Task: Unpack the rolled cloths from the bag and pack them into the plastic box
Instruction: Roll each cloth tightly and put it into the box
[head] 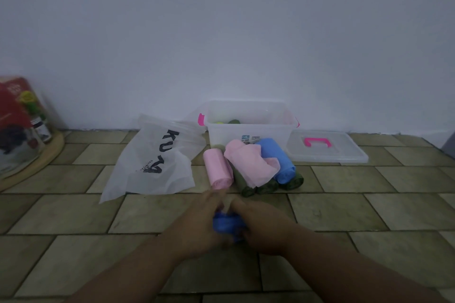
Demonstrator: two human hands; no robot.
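My left hand and my right hand together grip a blue rolled cloth low over the tiled floor; motion blur hides the fingers. Behind them lies a pile of rolls: a pink roll, a loosened pink cloth, a blue roll and dark green rolls. The clear plastic box with pink latches stands against the wall and holds a yellow-green and a dark green item. The white bag with black letters lies flat to the left.
The box's clear lid with a pink handle lies on the floor to the right of the box. A red package on a round wooden board sits at the far left by the wall.
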